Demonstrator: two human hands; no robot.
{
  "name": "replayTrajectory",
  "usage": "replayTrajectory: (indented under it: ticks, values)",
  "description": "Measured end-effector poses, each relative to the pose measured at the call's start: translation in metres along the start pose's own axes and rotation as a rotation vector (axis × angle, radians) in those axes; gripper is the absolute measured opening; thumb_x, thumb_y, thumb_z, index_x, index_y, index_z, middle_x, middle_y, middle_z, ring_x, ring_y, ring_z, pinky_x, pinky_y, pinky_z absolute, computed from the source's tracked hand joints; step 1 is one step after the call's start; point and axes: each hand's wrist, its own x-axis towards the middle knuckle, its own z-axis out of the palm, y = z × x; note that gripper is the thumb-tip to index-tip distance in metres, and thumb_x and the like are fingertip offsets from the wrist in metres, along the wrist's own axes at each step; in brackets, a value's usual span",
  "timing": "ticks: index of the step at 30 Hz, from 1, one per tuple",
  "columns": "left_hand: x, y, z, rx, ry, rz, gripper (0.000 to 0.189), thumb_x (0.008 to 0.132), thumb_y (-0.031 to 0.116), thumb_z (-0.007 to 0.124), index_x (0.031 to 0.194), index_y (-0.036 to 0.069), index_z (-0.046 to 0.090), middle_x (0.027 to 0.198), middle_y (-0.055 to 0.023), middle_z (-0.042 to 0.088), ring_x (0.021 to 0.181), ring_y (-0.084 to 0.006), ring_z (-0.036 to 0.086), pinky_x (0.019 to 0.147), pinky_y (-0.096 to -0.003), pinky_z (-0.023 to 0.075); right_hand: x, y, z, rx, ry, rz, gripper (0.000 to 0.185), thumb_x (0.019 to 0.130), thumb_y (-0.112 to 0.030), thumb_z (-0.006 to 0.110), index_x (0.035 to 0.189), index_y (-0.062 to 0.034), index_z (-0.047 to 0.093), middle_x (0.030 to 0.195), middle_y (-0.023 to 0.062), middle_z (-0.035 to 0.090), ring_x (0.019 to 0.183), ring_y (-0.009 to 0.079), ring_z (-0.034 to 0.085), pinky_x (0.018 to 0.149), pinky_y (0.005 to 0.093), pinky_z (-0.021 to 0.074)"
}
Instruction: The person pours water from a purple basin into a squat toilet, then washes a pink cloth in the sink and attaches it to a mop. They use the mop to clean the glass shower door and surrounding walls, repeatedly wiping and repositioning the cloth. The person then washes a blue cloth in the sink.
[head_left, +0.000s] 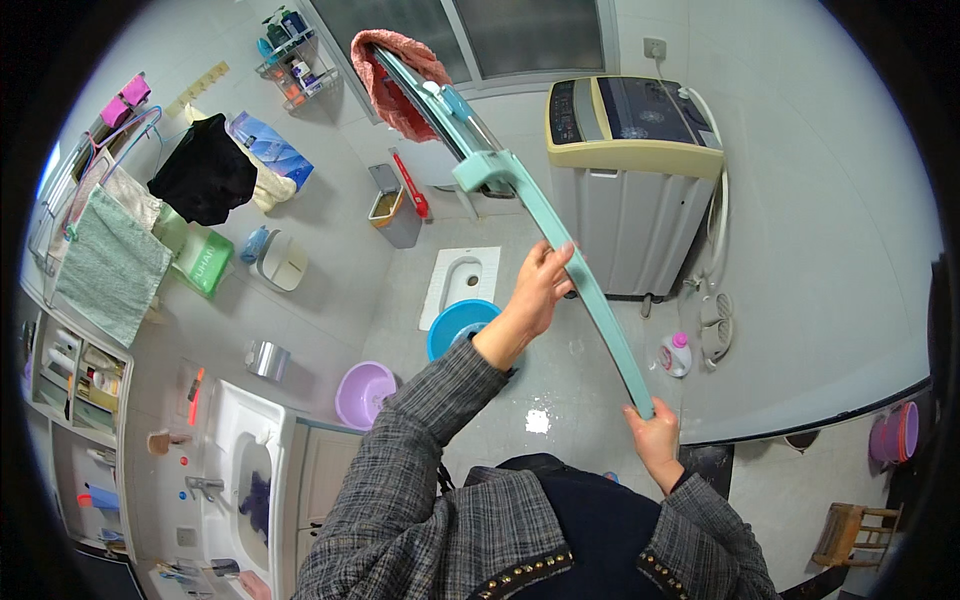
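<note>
A long-handled cleaning tool (596, 307), likely a flat mop or squeegee, slants across my view with its light-green handle. Around the middle of the handle my left hand (536, 289) is closed. My right hand (656, 439) grips the lower end. The tool's head points up toward the window (529, 37), and a pink cloth (401, 52) is draped over it. Whether the cloth touches the window or wall I cannot tell. Under my left forearm, partly hidden, a blue basin (454, 322) stands on the floor beside a squat toilet (450, 289).
A washing machine (622, 217) stands ahead right, near a detergent bottle (675, 360) and slippers (716, 330). Left are a purple basin (364, 394), a washbasin (225, 427), hanging towels (112, 259) and a bin (401, 221). A wooden stool (847, 532) is at lower right.
</note>
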Motion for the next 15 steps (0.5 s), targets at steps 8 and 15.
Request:
replayTrajectory:
  ticks: [8, 15]
  values:
    - [0.039, 0.042, 0.021, -0.134, 0.243, -0.007, 0.034, 0.080, 0.038, 0.066, 0.078, 0.013, 0.043, 0.062, 0.0025, 0.039, 0.051, -0.0089, 0.041, 0.050, -0.0261, 0.0404, 0.000, -0.010, -0.007, 0.057, -0.261, -0.124, 0.056, 0.068, -0.016, 0.071, 0.118, -0.0048, 0.049, 0.072, 0.0183, 0.060, 0.065, 0.0300, 0.062, 0.059, 0.0360, 0.0470]
    - [0.025, 0.031, 0.030, -0.181, 0.255, 0.032, 0.035, 0.081, 0.040, 0.064, 0.077, 0.013, 0.043, 0.060, 0.0025, 0.041, 0.051, -0.0089, 0.041, 0.049, -0.0246, 0.0375, -0.002, -0.001, -0.026, 0.093, -0.332, -0.017, 0.057, 0.069, -0.011, 0.069, 0.121, -0.0001, 0.048, 0.097, 0.0210, 0.062, 0.090, 0.0275, 0.062, 0.077, 0.0332, 0.0470]
